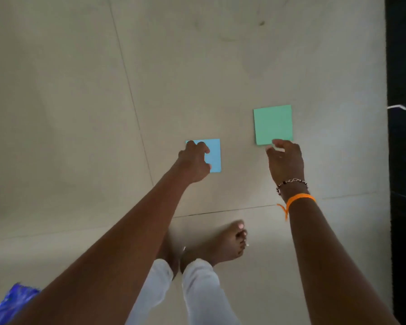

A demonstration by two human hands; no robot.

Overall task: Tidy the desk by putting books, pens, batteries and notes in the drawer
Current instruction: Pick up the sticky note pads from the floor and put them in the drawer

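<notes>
Blue and square, one sticky note (214,156) lies flat on the pale tiled floor (80,113), the left hand (193,160) curled over its near-left corner, gripping it. Just right, a green note (272,124) lies flat; the right hand (285,160) pinches its near edge.

Two square notes lie flat on the tiled floor (80,113), apart from each other. The left note (214,158) lies nearer; the right note (272,124) lies farther and to the right. The left hand (193,161) is over the left note's left part, covering it. The right hand (285,160) is at the near edge of the right note, fingertips seemingly touching it. A bare foot (223,245) stands nearer, between the two arms.
</notes>
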